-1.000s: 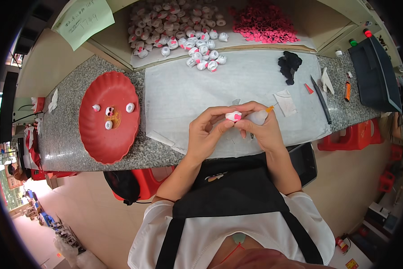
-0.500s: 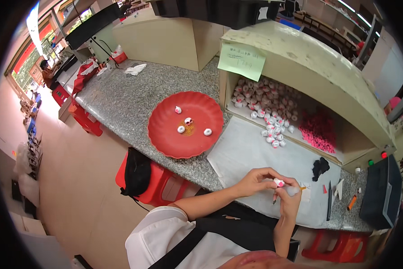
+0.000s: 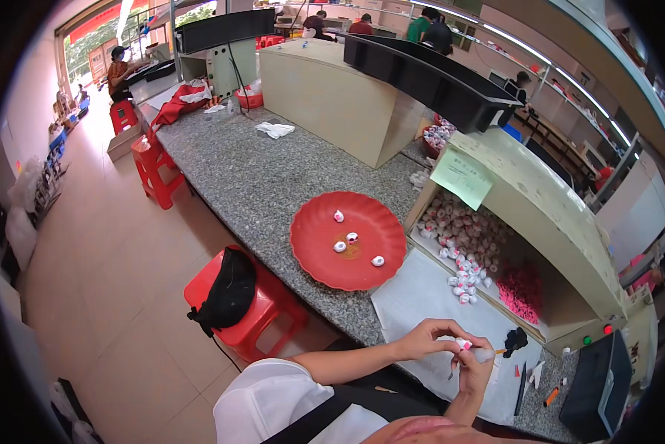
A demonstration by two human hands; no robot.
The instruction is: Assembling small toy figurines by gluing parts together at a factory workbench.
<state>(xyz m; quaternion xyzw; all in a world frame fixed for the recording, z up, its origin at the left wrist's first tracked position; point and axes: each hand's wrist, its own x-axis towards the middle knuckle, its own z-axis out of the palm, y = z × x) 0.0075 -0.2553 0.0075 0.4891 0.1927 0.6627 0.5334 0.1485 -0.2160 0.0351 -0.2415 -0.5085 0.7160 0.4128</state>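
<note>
Both hands are up over the white mat [image 3: 421, 296] at the near edge of the surface [image 3: 273, 185]. The left hand [image 3: 426, 340] has its fingers pinched shut on a small white-and-pink piece [image 3: 463, 344], held just above the mat. The right hand [image 3: 475, 371] is touching it, fingers curled closed around a thin tool [image 3: 486, 355]. To the left sits a red plate [image 3: 314, 237] carrying four similar pieces. Behind the mat, a heap of them fills the box [image 3: 540, 222].
</note>
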